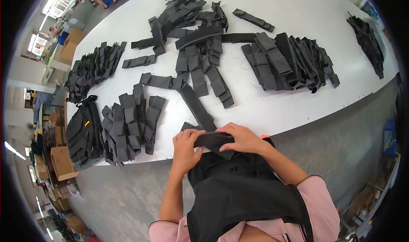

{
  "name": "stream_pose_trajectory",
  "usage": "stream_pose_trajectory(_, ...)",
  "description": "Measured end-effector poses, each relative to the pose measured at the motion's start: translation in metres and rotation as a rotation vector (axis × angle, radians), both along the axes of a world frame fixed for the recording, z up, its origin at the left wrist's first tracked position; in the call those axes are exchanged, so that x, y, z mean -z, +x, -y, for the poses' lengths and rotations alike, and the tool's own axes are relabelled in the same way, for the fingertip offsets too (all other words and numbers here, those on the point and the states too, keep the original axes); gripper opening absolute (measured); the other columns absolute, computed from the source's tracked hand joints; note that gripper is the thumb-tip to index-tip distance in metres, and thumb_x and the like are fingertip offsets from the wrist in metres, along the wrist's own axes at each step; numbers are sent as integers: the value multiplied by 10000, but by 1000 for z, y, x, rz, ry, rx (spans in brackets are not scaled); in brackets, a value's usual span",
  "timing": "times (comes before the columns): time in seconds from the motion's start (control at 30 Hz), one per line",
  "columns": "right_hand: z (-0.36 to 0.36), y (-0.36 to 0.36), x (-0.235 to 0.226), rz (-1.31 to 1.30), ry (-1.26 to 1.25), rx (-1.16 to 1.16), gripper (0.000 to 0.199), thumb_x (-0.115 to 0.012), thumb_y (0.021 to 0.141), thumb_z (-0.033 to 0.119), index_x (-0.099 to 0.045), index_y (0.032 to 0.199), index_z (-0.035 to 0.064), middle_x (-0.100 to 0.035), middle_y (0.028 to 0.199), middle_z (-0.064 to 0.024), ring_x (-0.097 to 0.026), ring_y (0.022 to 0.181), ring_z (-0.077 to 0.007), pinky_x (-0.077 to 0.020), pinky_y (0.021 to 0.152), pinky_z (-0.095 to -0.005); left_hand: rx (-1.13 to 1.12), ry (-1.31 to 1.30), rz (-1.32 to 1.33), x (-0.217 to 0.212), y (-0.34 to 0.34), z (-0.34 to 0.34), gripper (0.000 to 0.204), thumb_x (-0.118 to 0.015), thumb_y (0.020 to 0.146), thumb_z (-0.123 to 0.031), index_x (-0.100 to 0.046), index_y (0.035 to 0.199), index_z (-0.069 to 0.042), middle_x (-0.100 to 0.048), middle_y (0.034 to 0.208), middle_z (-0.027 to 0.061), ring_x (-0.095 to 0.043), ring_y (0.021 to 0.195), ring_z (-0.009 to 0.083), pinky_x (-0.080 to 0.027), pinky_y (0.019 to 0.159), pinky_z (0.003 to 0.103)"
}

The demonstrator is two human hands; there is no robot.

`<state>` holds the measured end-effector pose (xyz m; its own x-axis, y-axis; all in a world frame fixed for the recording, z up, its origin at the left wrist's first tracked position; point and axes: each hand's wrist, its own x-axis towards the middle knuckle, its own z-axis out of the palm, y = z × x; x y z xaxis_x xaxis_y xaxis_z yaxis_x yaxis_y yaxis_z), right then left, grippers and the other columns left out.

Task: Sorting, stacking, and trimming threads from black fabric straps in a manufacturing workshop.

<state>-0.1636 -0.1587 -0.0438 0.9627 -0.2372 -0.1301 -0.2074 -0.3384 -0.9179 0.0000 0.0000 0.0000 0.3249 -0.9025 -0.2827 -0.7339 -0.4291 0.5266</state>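
At the table's near edge, both my hands hold a dark fabric strip stretched between them. My left hand is closed round its left end, thumb toward me. With fingers on top and thumb below, my right hand pinches the right end, where a small dark detail shows that I cannot make out. Another strip lies just beyond my hands, reaching away from me. A loose heap of similar strips spreads over the middle of the table. Cloth partly under my fingers is hidden.
Rows of stacked strips lie on the white table: one at right, one at near left, one at far left. A black backpack sits by the left edge. Dark fabric lies far right. Cardboard boxes stand left.
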Motion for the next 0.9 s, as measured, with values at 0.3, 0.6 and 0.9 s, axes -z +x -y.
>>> stream_pose_trajectory(0.3, 34, 28, -11, -119, 228, 438, 210, -640, 764, 182, -635, 915, 36, -608, 804, -77, -608, 787, -290, -479, 706, -380, -1131, -935, -511, 32, -14, 8, 621, -664, 763, -54, -362, 1300, 19, -425, 1282, 167, -404, 1199, 253, -323, 996, 345)
stream_pose_trajectory(0.6, -9, 16, 6, -128, -459, 27, 588, -770, 640, 276, -514, 1129, 75, -484, 1090, -115, -608, 832, -294, -500, 690, -399, -1039, -332, -660, 79, -9, 0, 610, -637, 829, -192, -349, 1323, 20, -581, 981, 111, -553, 850, 193, -444, 755, 290)
stream_pose_trajectory(0.9, 15, 22, 4, 189, 263, 71, 424, -715, 702, 163, -543, 1062, 19, -554, 895, -30, -557, 607, -131, -453, 494, -290, -825, -162, -1127, 72, 5, 4, 375, -593, 851, -408, -590, 908, -37, -594, 767, 27, -561, 695, 110, -415, 594, 236)
